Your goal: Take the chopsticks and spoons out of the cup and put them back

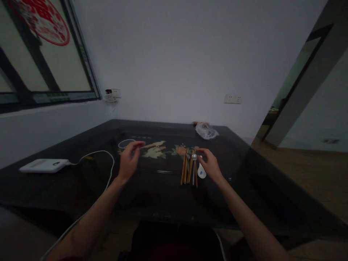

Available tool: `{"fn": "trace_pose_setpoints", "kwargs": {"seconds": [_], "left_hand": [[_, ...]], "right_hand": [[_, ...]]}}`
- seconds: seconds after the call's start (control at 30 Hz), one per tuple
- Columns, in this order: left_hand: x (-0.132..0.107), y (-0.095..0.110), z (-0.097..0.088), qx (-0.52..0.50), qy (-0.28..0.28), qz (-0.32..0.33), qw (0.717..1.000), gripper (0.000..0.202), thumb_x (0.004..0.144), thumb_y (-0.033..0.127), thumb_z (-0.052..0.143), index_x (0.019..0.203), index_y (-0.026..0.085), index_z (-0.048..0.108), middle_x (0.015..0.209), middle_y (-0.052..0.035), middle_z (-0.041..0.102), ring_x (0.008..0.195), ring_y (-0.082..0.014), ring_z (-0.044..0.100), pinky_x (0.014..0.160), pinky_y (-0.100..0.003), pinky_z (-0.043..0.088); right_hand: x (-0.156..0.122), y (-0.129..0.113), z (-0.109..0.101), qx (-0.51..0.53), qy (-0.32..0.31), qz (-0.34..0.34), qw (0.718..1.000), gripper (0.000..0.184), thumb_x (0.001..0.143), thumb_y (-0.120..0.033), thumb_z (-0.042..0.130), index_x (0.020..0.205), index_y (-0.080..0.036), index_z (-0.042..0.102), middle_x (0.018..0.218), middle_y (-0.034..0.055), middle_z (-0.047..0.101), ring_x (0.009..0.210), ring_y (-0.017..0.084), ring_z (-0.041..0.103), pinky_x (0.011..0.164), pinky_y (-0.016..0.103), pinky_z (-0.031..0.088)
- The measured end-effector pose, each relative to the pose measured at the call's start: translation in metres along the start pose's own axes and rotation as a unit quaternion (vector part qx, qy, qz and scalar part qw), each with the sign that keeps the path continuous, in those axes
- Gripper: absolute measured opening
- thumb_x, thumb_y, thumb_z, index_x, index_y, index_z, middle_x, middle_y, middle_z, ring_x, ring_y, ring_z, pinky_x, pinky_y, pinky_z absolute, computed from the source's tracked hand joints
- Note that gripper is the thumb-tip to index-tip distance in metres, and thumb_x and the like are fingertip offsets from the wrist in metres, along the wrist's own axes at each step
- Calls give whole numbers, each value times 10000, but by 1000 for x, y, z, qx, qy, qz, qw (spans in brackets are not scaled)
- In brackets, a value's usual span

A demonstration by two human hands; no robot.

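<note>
My left hand (128, 161) hovers over the left part of the dark table, thumb and fingers apart, with nothing in it. On the right, my right hand (211, 165) has its fingers bent and a gap between thumb and index finger. It is close beside a white ceramic spoon (201, 172) whose upper part it partly covers; whether it touches the spoon I cannot tell. Just left of that lie a metal spoon (194, 157) and several wooden chopsticks (189, 170), side by side and lengthwise to me. A second small metal spoon (187, 156) shows among the chopsticks.
The glossy black table (160, 188) bears a printed flower pattern. A white power bank (45, 165) with a white cable (110, 154) lies at the left. A crumpled clear plastic bag (206, 131) sits by the wall. Sockets (232, 99) are on the wall.
</note>
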State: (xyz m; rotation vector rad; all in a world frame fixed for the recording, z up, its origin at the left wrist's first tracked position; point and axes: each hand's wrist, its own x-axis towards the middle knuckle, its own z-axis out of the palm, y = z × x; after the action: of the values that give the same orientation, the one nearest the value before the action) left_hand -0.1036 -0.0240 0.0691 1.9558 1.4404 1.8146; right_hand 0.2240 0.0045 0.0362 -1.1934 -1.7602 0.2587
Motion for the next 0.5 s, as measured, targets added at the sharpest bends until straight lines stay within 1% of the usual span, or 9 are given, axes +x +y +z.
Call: {"fn": "trace_pose_setpoints", "kwargs": {"seconds": [0.07, 0.1, 0.13, 0.2, 0.23, 0.27, 0.33, 0.4, 0.5], "left_hand": [[2, -17, -23, 27, 91, 8, 995, 216, 877, 262, 430, 1018, 226, 589, 1080, -6, 607, 1058, -181, 553, 999, -360, 419], [3, -28, -32, 28, 135, -1, 990, 212, 872, 246, 434, 1029, 220, 575, 1095, -6, 594, 1067, -176, 544, 1006, -356, 410], [5, -41, -39, 17, 169, -24, 985, 221, 869, 227, 437, 1058, 214, 551, 1117, -10, 583, 1081, -171, 535, 1015, -350, 400], [8, -67, -47, -13, 214, -98, 972, 235, 864, 197, 453, 1093, 187, 507, 1147, -30, 569, 1104, -170, 518, 1020, -342, 386], [10, -80, -48, -40, 223, -138, 964, 234, 887, 198, 427, 1113, 176, 482, 1176, -38, 553, 1125, -167, 503, 1026, -340, 374], [11, -92, -48, -47, 227, -154, 960, 242, 905, 195, 397, 1136, 163, 460, 1200, -53, 536, 1144, -167, 490, 1030, -343, 366], [10, -112, -45, -63, 216, -185, 957, 249, 912, 194, 399, 1154, 161, 444, 1228, -60, 515, 1170, -157, 468, 1039, -330, 347], [7, -126, -40, -74, 201, -208, 954, 235, 922, 229, 389, 1141, 172, 456, 1215, -64, 524, 1148, -156, 489, 1004, -325, 379], [1, -137, -33, -119, 168, -267, 941, 220, 923, 285, 372, 1091, 205, 489, 1204, -57, 542, 1139, -162, 503, 949, -316, 419]], "right_hand": [[1, -19, 7, 36, -32, -11, 999, 251, 814, -207, 523, 1056, -194, 589, 1086, 91, 623, 1042, 220, 569, 923, 374, 427], [2, -28, 12, 54, -49, -19, 997, 263, 813, -203, 524, 1069, -198, 582, 1093, 84, 624, 1049, 212, 568, 931, 368, 425], [3, -37, 19, 74, -69, -29, 994, 275, 817, -205, 522, 1087, -204, 573, 1105, 76, 622, 1051, 201, 569, 931, 357, 428], [6, -54, 38, 109, -104, -52, 987, 312, 813, -201, 531, 1124, -207, 554, 1114, 70, 620, 1046, 190, 572, 921, 345, 435], [8, -61, 51, 121, -116, -58, 984, 334, 804, -192, 543, 1138, -204, 547, 1105, 70, 620, 1037, 189, 575, 923, 350, 433], [10, -67, 65, 127, -133, -60, 981, 358, 791, -179, 555, 1148, -209, 542, 1094, 66, 622, 1021, 189, 579, 915, 353, 436], [14, -77, 99, 146, -173, -50, 973, 403, 765, -151, 580, 1160, -218, 536, 1076, 58, 619, 1008, 190, 580, 902, 361, 444], [20, -85, 137, 164, -205, -9, 965, 440, 738, -138, 604, 1166, -212, 529, 1032, 53, 619, 973, 197, 587, 880, 375, 459], [28, -97, 193, 209, -244, 72, 944, 512, 719, -145, 626, 1211, -194, 490, 1065, 65, 597, 963, 201, 598, 874, 377, 473]]}}
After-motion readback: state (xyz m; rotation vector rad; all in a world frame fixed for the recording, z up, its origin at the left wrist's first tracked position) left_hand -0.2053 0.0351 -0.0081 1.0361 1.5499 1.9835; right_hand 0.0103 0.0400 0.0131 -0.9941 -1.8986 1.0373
